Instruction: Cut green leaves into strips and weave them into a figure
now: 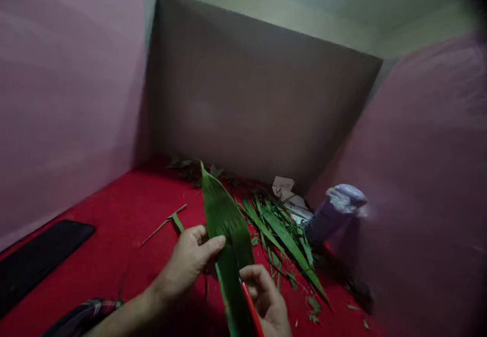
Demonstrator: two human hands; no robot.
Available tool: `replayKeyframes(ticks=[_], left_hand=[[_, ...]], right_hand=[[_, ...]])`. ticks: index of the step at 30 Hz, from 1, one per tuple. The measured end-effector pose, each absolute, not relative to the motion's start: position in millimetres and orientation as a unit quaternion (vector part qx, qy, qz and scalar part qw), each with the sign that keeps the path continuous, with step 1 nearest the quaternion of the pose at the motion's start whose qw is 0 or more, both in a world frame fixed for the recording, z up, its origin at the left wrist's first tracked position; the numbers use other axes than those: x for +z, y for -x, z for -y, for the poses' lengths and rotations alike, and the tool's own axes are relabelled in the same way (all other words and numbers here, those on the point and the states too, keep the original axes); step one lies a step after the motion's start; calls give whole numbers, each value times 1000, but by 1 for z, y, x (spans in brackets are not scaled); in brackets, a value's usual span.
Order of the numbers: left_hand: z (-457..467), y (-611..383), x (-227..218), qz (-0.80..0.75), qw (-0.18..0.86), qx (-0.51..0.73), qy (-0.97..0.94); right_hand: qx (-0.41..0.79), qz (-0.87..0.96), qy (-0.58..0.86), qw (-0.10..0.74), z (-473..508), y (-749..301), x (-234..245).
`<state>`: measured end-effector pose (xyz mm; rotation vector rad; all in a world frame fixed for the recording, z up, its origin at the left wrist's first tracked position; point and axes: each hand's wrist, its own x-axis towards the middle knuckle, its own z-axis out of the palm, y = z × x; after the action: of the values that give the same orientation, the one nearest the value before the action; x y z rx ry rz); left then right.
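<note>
My left hand (194,256) pinches a long, broad green leaf (224,210) near its middle, with the thumb on the front face and the fingers behind. The leaf stands upright, its narrow tip pointing up and its lower end running out of view at the bottom. Against the leaf's lower right side is my right hand (266,296), its fingers curled around a slim red-handled tool (251,309). A thin shiny edge shows at the tool's upper end, touching or very near the leaf. Which kind of tool it is cannot be made out.
Cut leaves and strips (289,235) lie heaped on the red floor (152,215) to the right. Behind them are a purple container (327,217) with a plastic-wrapped top and white papers (283,187). A thin stalk (163,224) and a black mat (45,261) lie left.
</note>
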<state>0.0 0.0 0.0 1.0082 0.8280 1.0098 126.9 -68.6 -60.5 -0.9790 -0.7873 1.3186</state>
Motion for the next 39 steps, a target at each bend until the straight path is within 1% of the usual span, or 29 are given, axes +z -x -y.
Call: replayKeyframes(ticks=[6, 14, 19, 24, 30, 39], left_hand=[[-1, 6, -5, -355, 676, 428, -484], [-1, 11, 5, -352, 681, 412, -492], [-1, 11, 15, -323, 679, 474, -458], [-4, 14, 17, -348, 666, 487, -445], [-5, 19, 15, -342, 667, 468, -467], [4, 10, 10, -349, 684, 396, -504]], right_hand=[[567, 337, 414, 627, 67, -122, -59], [598, 343, 389, 612, 66, -122, -43], [602, 351, 388, 603, 64, -122, -41], [608, 354, 381, 600, 62, -118, -39], [609, 331, 378, 614, 61, -109, -33], [599, 305, 390, 629, 55, -112, -38]])
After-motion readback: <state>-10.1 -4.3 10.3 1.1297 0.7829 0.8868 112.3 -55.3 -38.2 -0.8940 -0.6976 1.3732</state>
